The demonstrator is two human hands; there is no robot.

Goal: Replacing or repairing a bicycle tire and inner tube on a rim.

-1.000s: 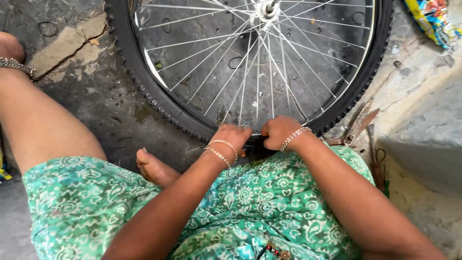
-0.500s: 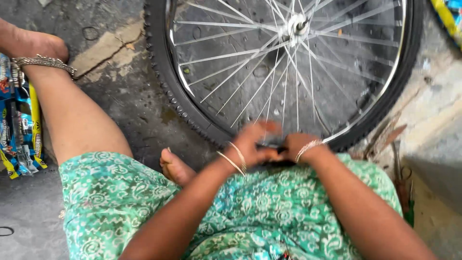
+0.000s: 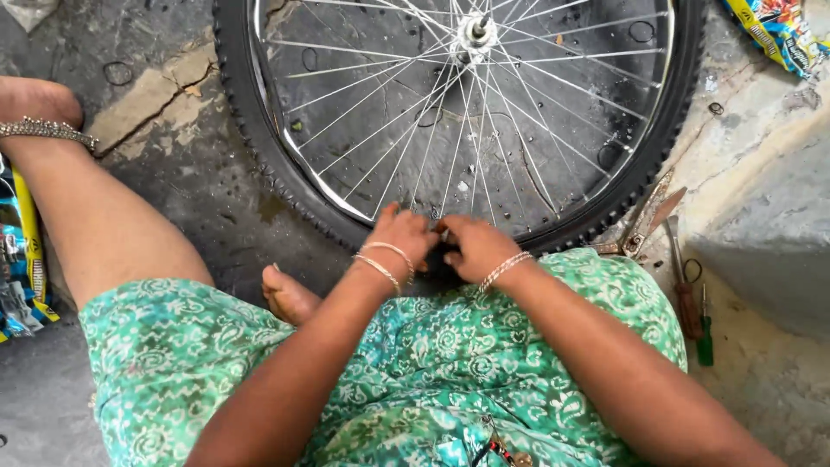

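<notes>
Lying flat on the cracked concrete floor, the bicycle wheel sits directly ahead of the seated person, with its near edge against the green patterned garment.

Position of hands: the left hand and the right hand meet at the near edge of the black knobby tyre. Both are curled down onto that edge, fingers bent and close together. Whether they pinch the tyre bead, a valve or a small part between them cannot be told; the contact point is hidden by the fingers.

Handling properties, as judged: the metal rim is stiff and moderately heavy. The thin spokes are springy and bend under side load, so they are poor places to take hold. The tyre is rubber, flexible yet firm, and its tread gives good grip. Hold is best taken at the tyre wall or rim edge, or at the hub for lifting.

Nearby items: pliers and two screwdrivers lie on the floor to the right, just beside the tyre. Coloured wrappers lie at the far left.
</notes>
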